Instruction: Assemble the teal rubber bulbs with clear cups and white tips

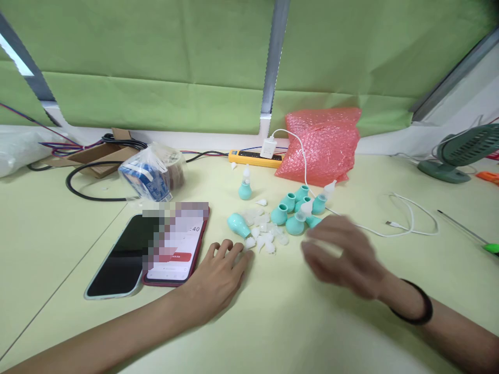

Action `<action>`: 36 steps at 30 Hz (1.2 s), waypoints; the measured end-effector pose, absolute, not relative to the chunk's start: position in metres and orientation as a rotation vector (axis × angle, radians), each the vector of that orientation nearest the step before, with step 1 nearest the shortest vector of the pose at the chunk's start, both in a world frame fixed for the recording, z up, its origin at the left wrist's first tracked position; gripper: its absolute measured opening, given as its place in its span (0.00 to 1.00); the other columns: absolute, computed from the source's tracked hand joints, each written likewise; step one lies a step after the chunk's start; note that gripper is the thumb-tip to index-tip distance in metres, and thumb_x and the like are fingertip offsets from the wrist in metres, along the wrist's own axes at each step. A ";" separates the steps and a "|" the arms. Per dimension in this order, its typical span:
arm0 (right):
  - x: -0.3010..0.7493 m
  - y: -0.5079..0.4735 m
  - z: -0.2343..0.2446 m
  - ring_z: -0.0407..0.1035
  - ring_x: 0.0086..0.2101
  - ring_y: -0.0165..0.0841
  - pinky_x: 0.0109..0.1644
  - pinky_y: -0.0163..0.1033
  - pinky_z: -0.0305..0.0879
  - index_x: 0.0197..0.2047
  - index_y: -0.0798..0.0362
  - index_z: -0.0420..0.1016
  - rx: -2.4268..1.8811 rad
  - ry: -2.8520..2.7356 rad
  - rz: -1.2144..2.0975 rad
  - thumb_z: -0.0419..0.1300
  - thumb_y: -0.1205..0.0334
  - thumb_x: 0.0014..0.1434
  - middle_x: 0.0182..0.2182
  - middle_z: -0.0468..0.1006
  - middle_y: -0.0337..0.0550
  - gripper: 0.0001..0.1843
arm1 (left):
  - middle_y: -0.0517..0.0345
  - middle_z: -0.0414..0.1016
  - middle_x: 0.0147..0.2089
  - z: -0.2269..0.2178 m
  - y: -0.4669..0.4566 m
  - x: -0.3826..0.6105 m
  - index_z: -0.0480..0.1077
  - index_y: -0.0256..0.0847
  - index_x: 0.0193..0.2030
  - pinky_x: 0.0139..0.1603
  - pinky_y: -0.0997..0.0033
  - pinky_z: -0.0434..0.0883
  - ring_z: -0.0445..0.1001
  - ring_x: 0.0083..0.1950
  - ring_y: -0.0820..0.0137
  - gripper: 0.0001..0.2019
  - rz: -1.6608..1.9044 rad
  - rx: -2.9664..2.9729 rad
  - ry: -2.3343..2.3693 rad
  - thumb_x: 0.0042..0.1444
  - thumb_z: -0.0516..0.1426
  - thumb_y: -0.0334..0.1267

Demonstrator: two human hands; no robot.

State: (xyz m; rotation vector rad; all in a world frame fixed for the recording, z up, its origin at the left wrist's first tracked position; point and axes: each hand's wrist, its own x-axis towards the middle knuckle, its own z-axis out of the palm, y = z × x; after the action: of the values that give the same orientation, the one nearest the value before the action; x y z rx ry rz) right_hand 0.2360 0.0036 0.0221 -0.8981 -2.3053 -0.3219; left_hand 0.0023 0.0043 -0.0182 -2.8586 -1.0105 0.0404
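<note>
Head view. Your left hand [218, 275] lies flat on the table [273, 327], fingers spread and empty, fingertips just beside the clear tips [261, 228]. Your right hand [343, 257] is blurred, loosely curled beside the teal bulbs [296, 210]; cannot tell if it holds anything. The bulbs cluster mid-table. They look light, soft and squeezable: take each round the belly. The tips look small and slippery: pinch at the wide base.

Workshop bench; power strip [255, 158], loose teal parts [298, 208]
</note>
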 end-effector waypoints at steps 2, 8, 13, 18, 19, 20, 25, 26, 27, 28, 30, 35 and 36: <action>0.222 -0.002 0.008 0.64 0.29 0.34 0.30 0.40 0.62 0.33 0.51 0.66 -0.642 -2.585 -0.433 0.46 0.71 0.55 0.28 0.71 0.45 0.10 | 0.44 0.59 0.48 -0.020 0.005 0.002 0.49 0.35 0.58 0.44 0.55 0.59 0.57 0.46 0.56 0.25 0.051 -2.849 -1.003 0.52 0.46 0.29; 0.208 0.003 -0.029 0.62 0.31 0.34 0.23 0.35 0.54 0.32 0.56 0.67 -1.046 -2.742 -0.432 0.46 0.77 0.52 0.35 0.70 0.48 0.11 | 0.43 0.58 0.50 -0.019 0.006 0.001 0.48 0.33 0.59 0.44 0.53 0.59 0.57 0.47 0.53 0.29 0.089 -2.843 -0.955 0.48 0.48 0.27; 0.212 0.003 -0.028 0.61 0.27 0.31 0.20 0.33 0.49 0.31 0.56 0.67 -1.117 -2.687 -0.332 0.46 0.76 0.53 0.29 0.69 0.45 0.11 | 0.45 0.62 0.46 -0.018 0.006 0.002 0.58 0.33 0.51 0.41 0.56 0.62 0.59 0.44 0.57 0.18 0.046 -2.860 -0.984 0.52 0.46 0.26; 0.206 -0.002 -0.032 0.65 0.26 0.29 0.23 0.33 0.53 0.39 0.55 0.68 -1.080 -2.600 -0.175 0.48 0.69 0.56 0.25 0.71 0.41 0.10 | 0.46 0.64 0.45 -0.020 0.006 0.003 0.63 0.33 0.45 0.38 0.60 0.64 0.60 0.41 0.60 0.12 -0.078 -2.931 -0.967 0.57 0.43 0.28; 0.204 -0.004 -0.034 0.65 0.25 0.29 0.24 0.33 0.53 0.41 0.55 0.68 -1.079 -2.557 -0.117 0.49 0.67 0.57 0.24 0.71 0.40 0.10 | 0.46 0.64 0.46 -0.020 0.005 0.004 0.63 0.33 0.45 0.39 0.60 0.64 0.61 0.42 0.60 0.12 -0.096 -2.960 -0.945 0.57 0.43 0.28; 0.203 -0.005 -0.037 0.66 0.23 0.29 0.23 0.33 0.53 0.42 0.55 0.68 -1.085 -2.516 -0.063 0.49 0.65 0.57 0.22 0.72 0.39 0.11 | 0.46 0.63 0.46 -0.019 0.004 0.004 0.63 0.33 0.45 0.39 0.59 0.64 0.61 0.42 0.60 0.12 -0.125 -2.999 -0.914 0.57 0.43 0.27; 0.197 -0.009 -0.047 0.64 0.17 0.27 0.21 0.33 0.50 0.45 0.55 0.68 -1.138 -2.444 0.060 0.50 0.62 0.57 0.17 0.72 0.34 0.13 | 0.50 0.62 0.48 -0.014 -0.003 0.005 0.58 0.37 0.49 0.47 0.66 0.65 0.62 0.48 0.66 0.15 -0.420 -3.344 -0.947 0.54 0.48 0.25; 0.196 -0.009 -0.049 0.63 0.17 0.26 0.21 0.33 0.50 0.44 0.54 0.69 -1.136 -2.440 0.066 0.50 0.62 0.57 0.17 0.72 0.34 0.13 | 0.51 0.62 0.48 -0.014 -0.005 0.004 0.57 0.39 0.50 0.47 0.69 0.65 0.62 0.48 0.68 0.16 -0.502 -3.398 -1.039 0.53 0.49 0.26; 0.196 -0.008 -0.050 0.63 0.18 0.26 0.22 0.32 0.50 0.42 0.53 0.69 -1.132 -2.434 0.073 0.50 0.63 0.57 0.18 0.72 0.34 0.12 | 0.53 0.61 0.48 -0.015 -0.005 0.004 0.57 0.40 0.49 0.47 0.71 0.65 0.63 0.48 0.70 0.16 -0.585 -3.425 -1.135 0.53 0.51 0.26; 0.196 -0.008 -0.051 0.63 0.18 0.26 0.22 0.32 0.50 0.40 0.52 0.70 -1.127 -2.426 0.077 0.50 0.63 0.57 0.18 0.72 0.34 0.11 | 0.54 0.61 0.48 -0.017 -0.006 0.003 0.57 0.41 0.48 0.47 0.73 0.66 0.64 0.47 0.71 0.16 -0.662 -3.428 -1.216 0.52 0.52 0.27; 0.196 -0.006 -0.052 0.63 0.19 0.26 0.22 0.32 0.51 0.36 0.51 0.72 -1.113 -2.413 0.081 0.50 0.63 0.58 0.18 0.71 0.36 0.10 | 0.56 0.62 0.46 -0.019 -0.005 0.002 0.57 0.42 0.47 0.47 0.73 0.66 0.65 0.46 0.72 0.16 -0.763 -3.397 -1.294 0.51 0.53 0.28; 0.195 -0.005 -0.049 0.64 0.29 0.28 0.27 0.30 0.56 0.34 0.51 0.71 -1.069 -2.412 0.114 0.51 0.63 0.57 0.27 0.70 0.40 0.08 | 0.57 0.66 0.42 -0.018 0.001 0.002 0.61 0.41 0.44 0.45 0.69 0.66 0.64 0.46 0.68 0.14 -0.625 -3.346 -1.296 0.50 0.55 0.32; 0.194 -0.006 -0.048 0.64 0.31 0.28 0.27 0.30 0.56 0.35 0.51 0.71 -1.067 -2.418 0.120 0.51 0.63 0.57 0.29 0.70 0.41 0.08 | 0.57 0.67 0.40 -0.018 0.002 0.002 0.62 0.40 0.43 0.44 0.67 0.67 0.64 0.46 0.67 0.12 -0.575 -3.337 -1.288 0.51 0.55 0.33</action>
State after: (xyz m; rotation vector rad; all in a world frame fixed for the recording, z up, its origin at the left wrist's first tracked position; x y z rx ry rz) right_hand 0.1944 -0.0058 -0.0477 -1.0674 -2.4180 0.1205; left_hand 0.0018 0.0017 -0.0178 -3.3367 -1.2883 -0.5752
